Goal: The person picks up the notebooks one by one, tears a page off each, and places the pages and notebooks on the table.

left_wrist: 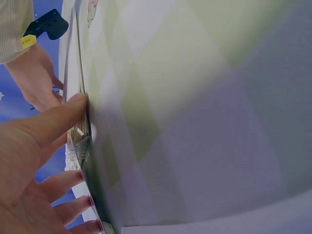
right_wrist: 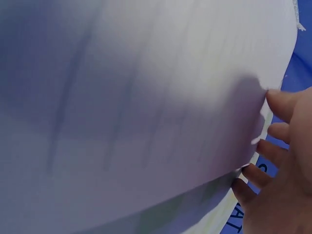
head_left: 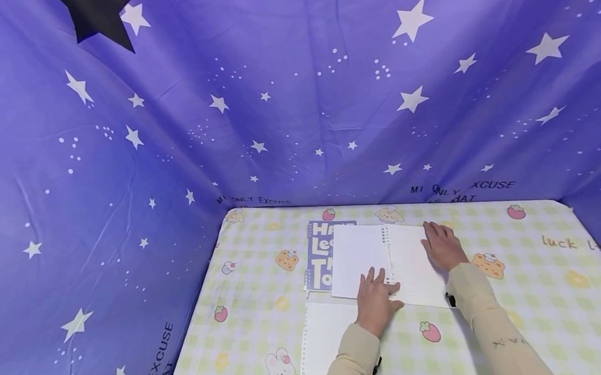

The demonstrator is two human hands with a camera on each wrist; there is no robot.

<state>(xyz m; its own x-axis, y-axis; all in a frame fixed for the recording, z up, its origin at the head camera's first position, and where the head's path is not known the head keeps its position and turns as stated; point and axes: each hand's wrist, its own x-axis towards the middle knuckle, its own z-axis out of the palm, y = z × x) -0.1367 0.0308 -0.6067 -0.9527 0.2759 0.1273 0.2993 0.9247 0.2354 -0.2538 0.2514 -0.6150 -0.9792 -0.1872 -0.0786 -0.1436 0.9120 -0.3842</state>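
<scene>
An open spiral notebook (head_left: 412, 272) lies on the table, with a plain white page (head_left: 357, 258) on the left and a lined page on the right. Its wire binding (head_left: 386, 237) runs down the middle. My left hand (head_left: 375, 305) rests on the lower edge by the binding, fingers spread over the left page. In the left wrist view, the thumb of that hand (left_wrist: 34, 156) touches the notebook's bottom edge. My right hand (head_left: 443, 247) lies at the right page's outer edge, fingers extended. The right wrist view shows its fingertips (right_wrist: 274, 100) touching the paper's edge.
Partly under the open notebook lies a purple-covered notebook (head_left: 317, 260) with large white letters. Nearer the front is another white lined page (head_left: 326, 339) with a perforated left edge, partly hidden by the left arm. A checked cloth (head_left: 256, 320) covers the table; a purple star-print curtain (head_left: 299, 170) surrounds it.
</scene>
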